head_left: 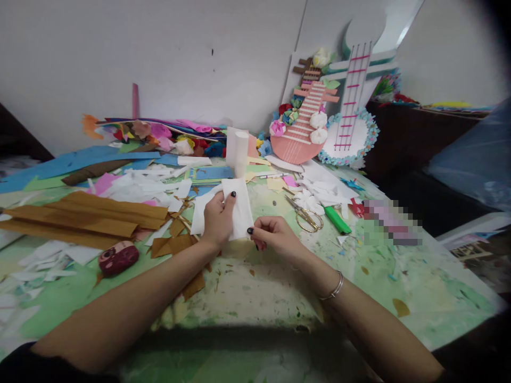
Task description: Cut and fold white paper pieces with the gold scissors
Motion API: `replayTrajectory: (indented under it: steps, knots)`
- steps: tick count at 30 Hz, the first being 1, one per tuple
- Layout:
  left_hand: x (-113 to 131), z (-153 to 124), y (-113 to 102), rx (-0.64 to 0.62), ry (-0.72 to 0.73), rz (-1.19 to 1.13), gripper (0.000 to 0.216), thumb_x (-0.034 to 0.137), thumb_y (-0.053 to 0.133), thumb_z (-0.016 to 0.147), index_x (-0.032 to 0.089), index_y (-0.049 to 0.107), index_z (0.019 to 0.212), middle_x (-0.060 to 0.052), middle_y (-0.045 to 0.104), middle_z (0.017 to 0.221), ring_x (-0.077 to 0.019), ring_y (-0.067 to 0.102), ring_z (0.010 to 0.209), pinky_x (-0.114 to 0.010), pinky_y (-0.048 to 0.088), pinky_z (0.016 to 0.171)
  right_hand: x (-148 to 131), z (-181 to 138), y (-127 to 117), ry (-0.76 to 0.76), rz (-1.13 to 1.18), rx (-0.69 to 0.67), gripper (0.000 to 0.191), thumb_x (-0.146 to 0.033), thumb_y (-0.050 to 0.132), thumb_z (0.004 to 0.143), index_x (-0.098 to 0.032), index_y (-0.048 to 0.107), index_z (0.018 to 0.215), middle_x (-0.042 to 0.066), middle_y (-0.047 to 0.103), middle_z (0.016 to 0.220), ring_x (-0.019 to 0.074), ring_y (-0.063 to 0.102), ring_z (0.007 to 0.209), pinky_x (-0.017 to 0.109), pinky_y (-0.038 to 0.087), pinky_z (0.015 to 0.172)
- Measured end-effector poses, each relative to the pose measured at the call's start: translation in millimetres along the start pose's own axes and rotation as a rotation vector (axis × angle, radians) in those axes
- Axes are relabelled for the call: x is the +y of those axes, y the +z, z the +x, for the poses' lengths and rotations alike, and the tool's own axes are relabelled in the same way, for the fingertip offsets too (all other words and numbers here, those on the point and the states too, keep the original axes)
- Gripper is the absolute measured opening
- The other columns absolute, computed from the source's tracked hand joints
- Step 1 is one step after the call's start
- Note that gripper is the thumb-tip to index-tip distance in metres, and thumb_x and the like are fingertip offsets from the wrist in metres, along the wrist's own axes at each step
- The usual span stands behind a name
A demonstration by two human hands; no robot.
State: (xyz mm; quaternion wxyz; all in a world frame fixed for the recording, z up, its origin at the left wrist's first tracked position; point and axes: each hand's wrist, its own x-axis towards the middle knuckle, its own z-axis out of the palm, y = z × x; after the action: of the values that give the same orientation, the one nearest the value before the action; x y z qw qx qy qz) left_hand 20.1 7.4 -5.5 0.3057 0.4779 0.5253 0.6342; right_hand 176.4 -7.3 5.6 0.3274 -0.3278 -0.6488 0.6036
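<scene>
A folded piece of white paper is gripped by my left hand, its thumb pressed on the front. At the sheet's lower right corner, my right hand has thumb and fingers pinched together on the edge. Another white sheet lies behind and left of my left hand. Just beyond stands an upright white paper roll. To the right of my right hand lie scissors with gold handles, beside a bright green object.
Brown crepe paper and a dark red rounded object lie on the left. White scraps are strewn about the green-stained table. Paper-craft instruments with flowers lean on the back wall. Coloured paper flowers are piled behind.
</scene>
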Motion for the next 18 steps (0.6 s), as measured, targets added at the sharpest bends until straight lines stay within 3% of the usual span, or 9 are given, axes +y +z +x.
replayTrajectory:
  steps: [5,8,10,13,14,16,18]
  knots:
    - [0,0,1,-0.011,0.015,-0.023,0.027,0.042,0.055,0.082,0.016,0.06,0.08,0.002,0.051,0.059,-0.0082,0.038,0.048,-0.019,0.03,0.042,0,0,2,-0.035,-0.029,0.01,0.022,-0.031,0.06,0.076,-0.016,0.054,0.06,-0.006,0.045,0.044,0.0054,0.039,0.041,0.018,0.027,0.042]
    - [0,1,2,-0.018,-0.026,-0.085,0.027,0.042,0.057,0.08,0.015,0.061,0.082,0.002,0.053,0.059,-0.0083,0.041,0.048,-0.019,0.032,0.043,0,1,-1,-0.05,-0.028,-0.002,0.025,-0.034,0.056,0.079,-0.016,0.054,0.061,-0.004,0.048,0.047,0.0069,0.042,0.042,0.02,0.032,0.044]
    - [1,2,2,-0.025,-0.103,-0.18,0.03,0.043,0.06,0.076,0.015,0.063,0.086,0.002,0.057,0.061,-0.0099,0.048,0.05,-0.02,0.037,0.046,-1,1,-11,-0.077,-0.119,0.076,0.028,-0.036,0.051,0.082,-0.016,0.055,0.063,-0.002,0.052,0.05,0.0087,0.046,0.045,0.022,0.036,0.048]
    - [2,7,0,-0.005,-0.284,-0.321,0.03,0.038,0.065,0.071,0.013,0.063,0.086,0.001,0.062,0.061,-0.0123,0.053,0.051,-0.022,0.042,0.047,-2,1,-38,-0.1,-0.575,0.385,0.018,-0.03,0.053,0.082,-0.017,0.056,0.069,0.002,0.06,0.061,0.0125,0.052,0.055,0.025,0.038,0.055]
    - [3,9,0,0.01,-0.337,-0.357,0.026,0.035,0.065,0.07,0.013,0.063,0.084,0.001,0.062,0.06,-0.0123,0.054,0.049,-0.022,0.042,0.047,-1,0,-49,-0.053,-0.809,0.483,0.007,-0.022,0.055,0.079,-0.017,0.058,0.075,0.005,0.063,0.069,0.0148,0.055,0.063,0.026,0.038,0.059]
    - [3,13,-2,0.034,-0.416,-0.425,0.019,0.029,0.064,0.07,0.013,0.062,0.08,0.0,0.063,0.059,-0.0122,0.054,0.048,-0.023,0.043,0.047,1,-2,-71,0.18,-1.178,0.597,0.016,-0.008,0.053,0.073,-0.015,0.057,0.087,0.011,0.064,0.085,0.0208,0.057,0.079,0.03,0.037,0.066]
    - [5,15,-3,0.042,-0.477,-0.486,0.014,0.025,0.062,0.072,0.013,0.062,0.08,0.0,0.063,0.059,-0.012,0.055,0.047,-0.023,0.044,0.047,3,-5,-88,0.299,-1.237,0.641,0.023,-0.001,0.052,0.068,-0.01,0.056,0.089,0.021,0.062,0.092,0.0266,0.057,0.083,0.033,0.036,0.067]
